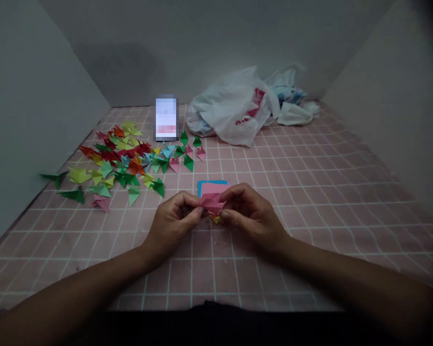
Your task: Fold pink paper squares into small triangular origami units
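A partly folded piece of pink origami paper [212, 203] is held just above the table, between my two hands. My left hand [176, 216] pinches its left corner between thumb and index finger. On the other side, my right hand [250, 214] is curled, thumb and fingertips at the paper's right edge. Behind and under the folded piece lies a stack of paper squares, with a pink sheet [213, 187] on top and a blue sheet [202, 183] showing at the back. A bit of yellow and orange paper [215, 219] peeks out below my fingers.
Several folded paper cranes [133, 166] in many colours spread over the left of the checked pink tablecloth [292, 192]. A phone [166, 117] with a lit, blurred screen stands behind them. White plastic bags [234, 108] lie at the back. Pale walls enclose three sides.
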Demonstrator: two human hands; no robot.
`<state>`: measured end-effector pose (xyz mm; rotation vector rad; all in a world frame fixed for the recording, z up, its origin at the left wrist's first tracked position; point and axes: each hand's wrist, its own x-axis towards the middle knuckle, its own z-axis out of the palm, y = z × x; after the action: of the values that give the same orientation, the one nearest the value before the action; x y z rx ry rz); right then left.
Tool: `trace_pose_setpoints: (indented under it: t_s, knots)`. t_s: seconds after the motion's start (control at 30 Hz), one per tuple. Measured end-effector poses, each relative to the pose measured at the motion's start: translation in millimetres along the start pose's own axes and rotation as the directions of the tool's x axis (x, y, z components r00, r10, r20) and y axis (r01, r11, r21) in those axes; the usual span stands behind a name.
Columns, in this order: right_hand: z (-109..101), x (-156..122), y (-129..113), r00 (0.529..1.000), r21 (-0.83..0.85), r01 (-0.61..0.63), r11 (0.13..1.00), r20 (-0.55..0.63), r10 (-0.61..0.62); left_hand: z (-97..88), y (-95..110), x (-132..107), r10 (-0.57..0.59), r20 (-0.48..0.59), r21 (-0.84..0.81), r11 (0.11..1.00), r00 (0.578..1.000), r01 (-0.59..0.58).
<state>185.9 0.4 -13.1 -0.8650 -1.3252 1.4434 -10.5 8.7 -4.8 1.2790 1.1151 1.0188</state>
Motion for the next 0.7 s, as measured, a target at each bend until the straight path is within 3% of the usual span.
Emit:
trace_pose_setpoints:
  t_s: [0.17,0.5,0.7]
  knots:
    - [-0.1,0.4,-2.1,0.997,-0.029,-0.074,0.997,-0.015,0.074,0.4,-4.5,0.3,0.013,0.048,-0.003,1.0,0.999,-0.013]
    - [0.1,0.7,-4.1,1.0,-0.007,0.008,1.0,-0.01,-0.008,0.1,-6.5,-0.4,0.023,0.051,-0.004,1.0,0.998,-0.023]
    - [-1.2,1.6,-1.9,0.999,-0.031,-0.048,0.998,-0.027,0.047,0.8,-5.8,-1.2,0.044,0.099,-0.015,0.999,0.994,-0.042]
